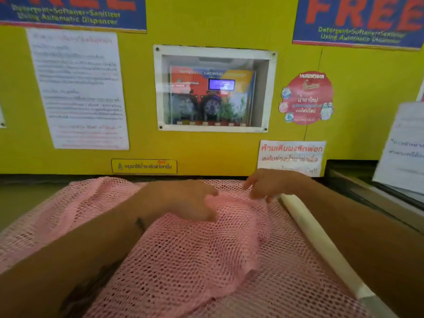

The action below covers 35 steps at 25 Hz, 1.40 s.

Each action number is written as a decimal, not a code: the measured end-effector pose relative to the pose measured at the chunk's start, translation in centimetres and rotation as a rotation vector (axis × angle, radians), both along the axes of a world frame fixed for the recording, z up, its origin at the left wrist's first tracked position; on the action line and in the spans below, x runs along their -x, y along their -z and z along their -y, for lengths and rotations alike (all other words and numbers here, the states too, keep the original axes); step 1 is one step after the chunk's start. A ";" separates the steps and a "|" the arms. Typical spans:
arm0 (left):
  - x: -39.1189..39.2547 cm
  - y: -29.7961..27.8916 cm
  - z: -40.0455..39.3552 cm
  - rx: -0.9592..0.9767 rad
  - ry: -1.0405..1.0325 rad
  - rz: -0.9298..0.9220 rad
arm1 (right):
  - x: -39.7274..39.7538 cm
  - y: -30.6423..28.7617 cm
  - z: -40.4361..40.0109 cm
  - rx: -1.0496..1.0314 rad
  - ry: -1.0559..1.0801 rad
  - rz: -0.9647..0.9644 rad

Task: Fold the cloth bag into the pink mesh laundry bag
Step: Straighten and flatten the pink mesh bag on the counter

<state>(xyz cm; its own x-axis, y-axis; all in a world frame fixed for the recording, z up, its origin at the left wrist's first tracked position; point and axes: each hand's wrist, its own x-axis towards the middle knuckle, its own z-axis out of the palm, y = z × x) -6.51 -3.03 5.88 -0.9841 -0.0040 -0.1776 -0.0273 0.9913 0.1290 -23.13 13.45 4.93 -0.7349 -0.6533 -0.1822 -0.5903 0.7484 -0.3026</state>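
Note:
The pink mesh laundry bag (195,255) lies spread over a flat top, with a loose fold bunched in the middle. My left hand (192,200) reaches in from the left and grips a fold of the mesh between thumb and fingers. My right hand (268,184) is at the far right of the mesh, its fingers spread and pointing down onto the netting; motion blur hides any pinch. A long white rolled band (316,239) runs along the mesh's right side, under my right forearm. I cannot tell whether that band is the cloth bag.
A yellow wall panel (229,150) rises right behind the mesh, with paper notices, stickers and a glazed dispenser window (213,88). A dark machine edge with a white sheet (401,148) stands to the right. Grey surface (20,198) shows at the left.

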 end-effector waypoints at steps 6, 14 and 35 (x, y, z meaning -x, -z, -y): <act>-1.3 1.3 -4.7 -0.021 -0.044 -0.215 | 1.6 -1.9 1.4 -0.071 -0.025 -0.088; -1.9 4.0 -7.4 -0.037 0.003 -0.130 | 2.4 -4.4 0.0 0.018 0.106 -0.032; -5.6 -1.9 -3.2 -0.631 0.418 0.248 | 1.4 -3.6 -2.8 -0.173 0.156 -0.037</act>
